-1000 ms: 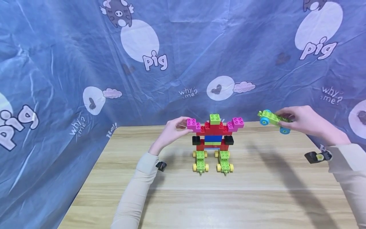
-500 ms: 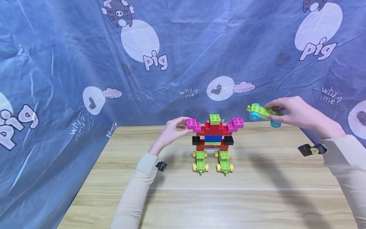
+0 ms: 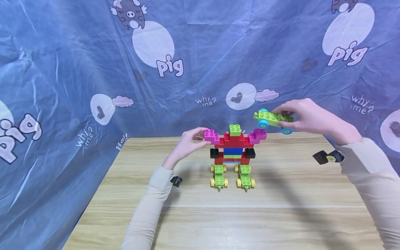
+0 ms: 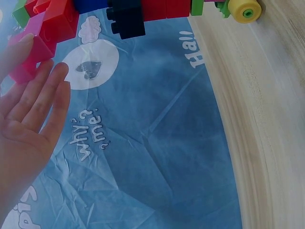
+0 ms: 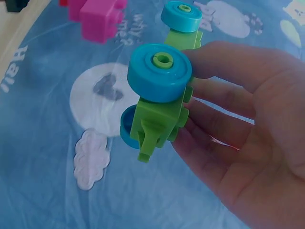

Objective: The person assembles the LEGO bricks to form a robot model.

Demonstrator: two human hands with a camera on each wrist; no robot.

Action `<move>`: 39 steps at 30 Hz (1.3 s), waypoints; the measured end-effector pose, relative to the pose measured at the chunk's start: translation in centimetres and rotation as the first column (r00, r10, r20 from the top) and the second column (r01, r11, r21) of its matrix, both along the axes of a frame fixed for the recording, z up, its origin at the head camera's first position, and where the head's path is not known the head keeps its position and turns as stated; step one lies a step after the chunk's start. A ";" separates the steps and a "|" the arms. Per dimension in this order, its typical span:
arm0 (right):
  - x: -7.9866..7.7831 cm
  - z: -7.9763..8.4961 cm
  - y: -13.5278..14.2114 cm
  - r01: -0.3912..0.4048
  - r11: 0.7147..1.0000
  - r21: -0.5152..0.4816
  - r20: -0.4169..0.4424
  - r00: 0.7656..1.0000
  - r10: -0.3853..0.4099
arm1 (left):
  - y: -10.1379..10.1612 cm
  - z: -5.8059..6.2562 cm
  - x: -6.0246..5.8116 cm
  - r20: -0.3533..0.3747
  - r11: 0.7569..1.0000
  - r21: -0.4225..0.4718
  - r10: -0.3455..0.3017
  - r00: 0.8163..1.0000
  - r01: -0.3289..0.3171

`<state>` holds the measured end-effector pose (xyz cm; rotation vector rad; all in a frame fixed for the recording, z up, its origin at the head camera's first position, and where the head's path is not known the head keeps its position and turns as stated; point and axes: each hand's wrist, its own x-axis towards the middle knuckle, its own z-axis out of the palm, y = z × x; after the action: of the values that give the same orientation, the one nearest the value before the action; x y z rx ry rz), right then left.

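A robot-like figure of toy bricks [image 3: 233, 141] stands upright on the table, with a red and blue body, black side bricks and a green head. Its feet are two green wheeled bases [image 3: 219, 180] with yellow wheels. My left hand [image 3: 187, 143] pinches the pink brick [image 3: 210, 134] at the figure's left arm between thumb and fingers. Above and right of the other pink arm [image 3: 258, 134], my right hand [image 3: 301, 113] grips a green toy car base [image 3: 271, 117] with blue wheels. In the right wrist view, thumb and fingers hold the car base [image 5: 159, 117] along its sides.
The wooden table [image 3: 200, 222] extends in front of the figure, its back edge close behind it. A blue printed cloth [image 3: 200, 62] hangs behind and at both sides. Black wrist cameras [image 3: 328, 157] sit at both cuffs.
My right hand has carried the green car base left and slightly upward, from well right of the figure to just over its right pink arm. The left hand and the figure have stayed put.
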<state>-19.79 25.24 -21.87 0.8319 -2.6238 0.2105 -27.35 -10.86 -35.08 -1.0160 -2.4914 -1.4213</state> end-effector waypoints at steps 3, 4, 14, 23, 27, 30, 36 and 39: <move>-0.3 0.2 -0.8 -0.039 0.999 0.013 -0.017 0.999 0.039 | 0.0 0.1 0.0 -0.001 1.000 0.001 -0.002 1.000 0.002; -0.4 0.3 -1.1 -0.052 0.999 0.017 -0.025 0.998 0.052 | 0.0 0.1 0.0 0.000 1.000 0.000 -0.003 1.000 0.003; -1.3 0.5 -3.4 -0.136 0.990 0.022 -0.037 0.990 0.137 | 0.0 0.4 0.1 0.017 1.000 -0.001 -0.001 1.000 0.001; -2.1 0.3 -5.0 -0.188 0.982 0.011 0.006 0.982 0.188 | -0.1 0.3 0.0 0.016 1.000 -0.001 -0.006 1.000 0.006; -2.3 0.3 -5.6 -0.215 0.977 0.000 0.014 0.977 0.215 | -0.1 0.2 0.0 0.011 1.000 -0.001 -0.006 1.000 0.006; -2.4 0.3 -6.0 -0.216 0.976 -0.001 0.034 0.976 0.216 | -0.1 0.1 0.1 0.018 1.000 0.000 -0.009 1.000 0.009; -2.6 0.0 -6.9 -0.219 0.976 0.000 0.084 0.972 0.218 | -0.1 0.0 0.1 0.030 1.000 -0.006 -0.006 1.000 0.006; -2.7 -0.2 -7.2 -0.222 0.975 -0.004 0.094 0.971 0.221 | -0.1 0.0 0.1 0.031 1.000 -0.006 -0.004 0.999 0.004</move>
<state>-22.48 18.07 -22.12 1.1440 -2.6156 0.3087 -27.24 -10.97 -35.08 -1.0078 -2.5183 -1.4431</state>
